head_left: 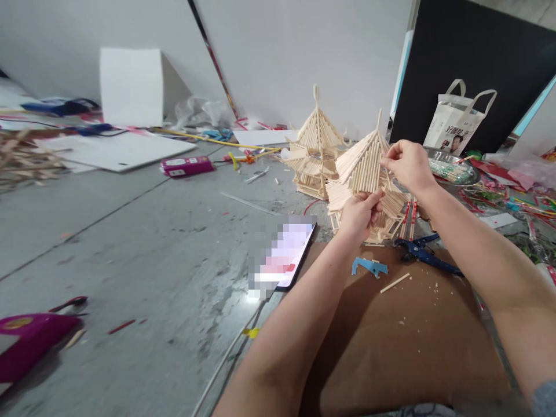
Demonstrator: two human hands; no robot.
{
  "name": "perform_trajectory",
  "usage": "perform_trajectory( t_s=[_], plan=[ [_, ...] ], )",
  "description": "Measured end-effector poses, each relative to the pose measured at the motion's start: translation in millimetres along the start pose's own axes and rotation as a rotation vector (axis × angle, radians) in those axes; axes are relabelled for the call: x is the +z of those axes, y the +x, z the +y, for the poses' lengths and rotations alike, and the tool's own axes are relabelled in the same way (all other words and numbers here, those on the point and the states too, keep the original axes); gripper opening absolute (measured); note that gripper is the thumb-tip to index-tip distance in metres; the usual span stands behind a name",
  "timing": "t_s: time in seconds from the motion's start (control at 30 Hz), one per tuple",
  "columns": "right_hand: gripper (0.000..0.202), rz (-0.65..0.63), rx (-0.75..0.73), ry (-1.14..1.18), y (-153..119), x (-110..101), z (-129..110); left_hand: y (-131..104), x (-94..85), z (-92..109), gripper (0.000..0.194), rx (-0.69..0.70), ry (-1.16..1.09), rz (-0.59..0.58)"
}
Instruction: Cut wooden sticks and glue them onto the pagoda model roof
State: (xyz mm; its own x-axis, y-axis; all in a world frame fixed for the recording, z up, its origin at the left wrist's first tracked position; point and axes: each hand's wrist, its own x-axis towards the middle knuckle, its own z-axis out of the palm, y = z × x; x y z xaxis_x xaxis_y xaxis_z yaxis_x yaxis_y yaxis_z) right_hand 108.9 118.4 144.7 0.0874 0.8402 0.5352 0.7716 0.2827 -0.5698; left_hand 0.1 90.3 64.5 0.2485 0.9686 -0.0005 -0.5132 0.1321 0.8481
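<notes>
A pagoda model (365, 168) built of thin wooden sticks stands at the far edge of the brown board, its pointed roof topped by an upright stick. My left hand (362, 211) is closed at the roof's lower front edge, thumb pressed against the fingers. My right hand (410, 165) pinches at the roof's right side; what lies between its fingertips is too small to make out. Behind and to the left stands a second stick pagoda (316, 145) with a looped top. Blue cutting pliers (428, 255), a blue plastic piece (369, 266) and a loose stick (395, 282) lie nearer me.
A lit phone (289, 252) with a white cable lies left of the brown board (403, 347). Purple boxes (186, 166) rest on the grey floor. At right are a metal bowl (454, 168), a paper bag (456, 124) and scattered scraps. White panels (117, 150) lie at left.
</notes>
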Motion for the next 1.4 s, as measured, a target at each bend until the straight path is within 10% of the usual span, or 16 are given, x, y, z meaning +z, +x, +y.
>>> perform_trajectory(
  t_s=[1.4],
  plan=[
    [0.019,-0.011,-0.003,-0.037,1.5,-1.2,-2.0,-3.0,-1.3,1.4,0.026,0.030,0.019,0.033]
  ],
)
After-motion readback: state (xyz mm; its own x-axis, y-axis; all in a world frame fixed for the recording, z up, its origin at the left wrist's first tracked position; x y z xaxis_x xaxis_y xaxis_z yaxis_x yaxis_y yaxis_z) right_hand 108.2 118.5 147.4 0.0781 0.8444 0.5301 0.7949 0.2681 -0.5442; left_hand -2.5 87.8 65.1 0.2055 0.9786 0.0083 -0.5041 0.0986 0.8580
